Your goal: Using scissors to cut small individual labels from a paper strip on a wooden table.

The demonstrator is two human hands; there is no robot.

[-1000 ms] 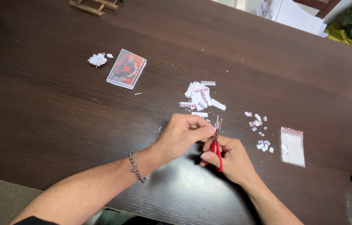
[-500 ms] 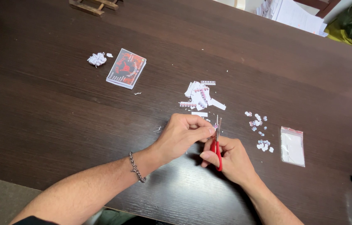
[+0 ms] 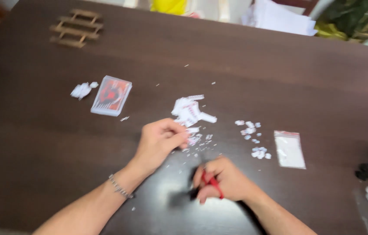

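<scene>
On the dark wooden bench (image 3: 40, 143), the right hand (image 3: 223, 180) is clenched around a pair of red-handled scissors (image 3: 210, 185) — the blades are blurred, so whether they are apart or together cannot be told. Up and to the left of the scissors, the left hand (image 3: 160, 141) rests on the bench with its fingertips (image 3: 183, 138) pinched on a small scrap at the edge of the paper snippets (image 3: 197, 139); its grip is closed on that scrap, and a metal bracelet (image 3: 119, 187) circles the wrist. Just beyond those snippets, farther from the scissors, lies a larger heap of white cut paper (image 3: 189, 109). To the right of the scissors and farther up sit scattered small white bits (image 3: 253, 137), and just beside them a small clear zip bag (image 3: 289, 149) lies flat. Well to the left of the scissors is a boxed deck of cards (image 3: 111, 95) with red artwork, a little wad of white scraps (image 3: 81, 90) touching-close at its left. At the far left corner, well apart from the scissors, lies a small wooden frame (image 3: 76, 28); white sheets (image 3: 279, 17) rest past the far edge.
</scene>
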